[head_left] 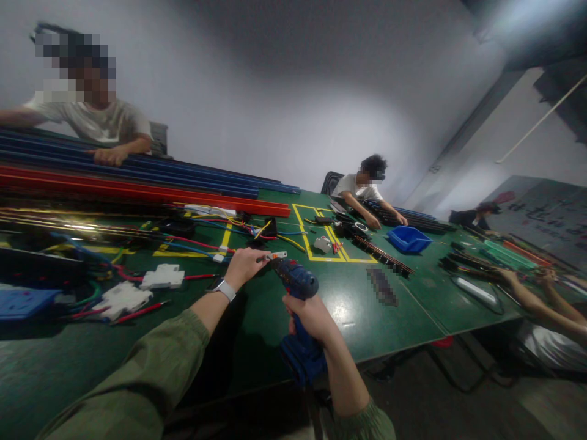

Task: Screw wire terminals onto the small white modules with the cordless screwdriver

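My right hand (pixel 314 315) is wrapped round the grip of a blue cordless drill (pixel 300 278), whose nose points away and to the left. Close to that nose, my left hand (pixel 247 267) has its fingers closed on a small white and orange piece (pixel 277 254). Its exact kind is too small to make out, and whether the drill touches it I cannot tell. Left of my left wrist, which wears a pale-banded watch, lie white circuit breakers (pixel 162 277) with red wires (pixel 202 276) attached.
Long blue rails (pixel 206 177) and red rails (pixel 220 200) run along the table's far left. A blue tray (pixel 408 239) stands toward the right, near a co-worker's hands. Loose wires, a blue power socket (pixel 27 304) and a white lamp-like bar (pixel 477 292) lie on the green tabletop (pixel 367 318).
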`<state>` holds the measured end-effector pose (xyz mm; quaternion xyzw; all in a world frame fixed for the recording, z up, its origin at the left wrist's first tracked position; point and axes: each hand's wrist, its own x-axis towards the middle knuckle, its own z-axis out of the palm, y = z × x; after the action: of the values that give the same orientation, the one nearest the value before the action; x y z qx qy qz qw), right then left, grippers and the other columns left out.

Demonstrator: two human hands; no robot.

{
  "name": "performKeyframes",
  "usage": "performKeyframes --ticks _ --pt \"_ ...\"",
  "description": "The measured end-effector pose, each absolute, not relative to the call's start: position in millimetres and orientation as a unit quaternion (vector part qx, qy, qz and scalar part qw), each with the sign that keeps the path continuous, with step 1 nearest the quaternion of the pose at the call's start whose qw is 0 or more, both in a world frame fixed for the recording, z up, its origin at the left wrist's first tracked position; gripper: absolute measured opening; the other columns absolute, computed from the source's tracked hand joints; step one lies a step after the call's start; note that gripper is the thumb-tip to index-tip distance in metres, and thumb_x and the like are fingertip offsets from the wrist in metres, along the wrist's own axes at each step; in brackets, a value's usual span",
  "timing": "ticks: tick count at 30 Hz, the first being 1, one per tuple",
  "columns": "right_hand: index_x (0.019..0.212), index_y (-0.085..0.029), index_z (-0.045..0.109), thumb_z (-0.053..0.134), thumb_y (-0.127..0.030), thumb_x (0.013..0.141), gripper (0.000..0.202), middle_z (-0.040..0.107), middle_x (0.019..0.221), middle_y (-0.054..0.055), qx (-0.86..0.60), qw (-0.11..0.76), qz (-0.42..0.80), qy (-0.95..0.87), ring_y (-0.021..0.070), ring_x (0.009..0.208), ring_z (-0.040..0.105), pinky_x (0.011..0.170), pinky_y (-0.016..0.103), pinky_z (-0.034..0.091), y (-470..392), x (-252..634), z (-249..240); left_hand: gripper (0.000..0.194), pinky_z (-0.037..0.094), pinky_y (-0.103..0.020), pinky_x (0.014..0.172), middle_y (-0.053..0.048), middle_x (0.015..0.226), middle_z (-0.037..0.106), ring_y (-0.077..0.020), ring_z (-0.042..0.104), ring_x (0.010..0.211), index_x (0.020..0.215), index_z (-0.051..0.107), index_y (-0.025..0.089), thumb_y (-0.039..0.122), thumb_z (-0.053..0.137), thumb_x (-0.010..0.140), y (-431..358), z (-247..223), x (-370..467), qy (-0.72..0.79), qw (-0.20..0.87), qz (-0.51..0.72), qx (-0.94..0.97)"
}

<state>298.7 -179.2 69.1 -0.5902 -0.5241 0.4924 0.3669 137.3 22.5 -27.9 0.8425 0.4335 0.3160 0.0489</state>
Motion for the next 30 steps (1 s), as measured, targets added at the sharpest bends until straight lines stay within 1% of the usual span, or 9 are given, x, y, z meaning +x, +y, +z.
performKeyframes --ticks 8,14,19,24,30 --pt "0.074 -0.020 0.050 0.056 -0.033 0.080 0.015 0.050 0.051 -0.004 -0.592 0.360 0.490 -0.529 0.0155 0.042 0.058 0.040 0.024 0.040 -177.9 300.6 66.1 0.032 0.043 -0.032 0.084 -0.005 0.102 0.075 -0.0235 0.066 0.095 0.111 0.072 0.033 0.045 0.054 0.088 24.0 -29.6 137.1 0.425 0.058 0.327 0.842" --pt "0.072 -0.019 0.049 0.056 -0.032 0.080 0.017 0.051 0.053 -0.004 -0.596 0.362 0.483 -0.530 0.0154 0.043 0.059 0.041 0.024 0.042 -178.4 301.4 64.3 0.031 0.044 -0.033 0.085 -0.004 0.106 0.074 -0.0238 0.066 0.096 0.112 0.072 0.033 0.044 0.054 0.088 24.1 -30.3 136.9 0.419 0.061 0.331 0.843" --pt "0.077 -0.019 0.049 0.056 -0.031 0.080 0.014 0.051 0.055 -0.005 -0.586 0.371 0.485 -0.534 0.0152 0.042 0.059 0.039 0.023 0.040 -178.1 301.9 64.2 0.031 0.044 -0.033 0.084 -0.004 0.106 0.074 -0.0245 0.066 0.096 0.111 0.072 0.032 0.043 0.055 0.088 22.8 -29.8 137.2 0.415 0.053 0.337 0.844" --pt "0.076 -0.019 0.048 0.057 -0.033 0.079 0.017 0.049 0.055 -0.005 -0.584 0.368 0.495 -0.527 0.0144 0.041 0.057 0.039 0.022 0.039 -177.1 301.9 63.4 0.031 0.044 -0.032 0.084 -0.003 0.106 0.074 -0.0232 0.066 0.094 0.111 0.072 0.032 0.042 0.056 0.087 23.1 -29.4 136.8 0.417 0.056 0.333 0.844" --pt "0.080 -0.019 0.049 0.057 -0.036 0.080 0.018 0.050 0.057 -0.005 -0.590 0.368 0.489 -0.527 0.0139 0.041 0.058 0.039 0.022 0.039 -177.0 301.3 62.5 0.031 0.044 -0.033 0.082 -0.003 0.105 0.074 -0.0240 0.067 0.092 0.110 0.073 0.033 0.044 0.056 0.087 22.9 -28.1 136.6 0.417 0.048 0.331 0.845"
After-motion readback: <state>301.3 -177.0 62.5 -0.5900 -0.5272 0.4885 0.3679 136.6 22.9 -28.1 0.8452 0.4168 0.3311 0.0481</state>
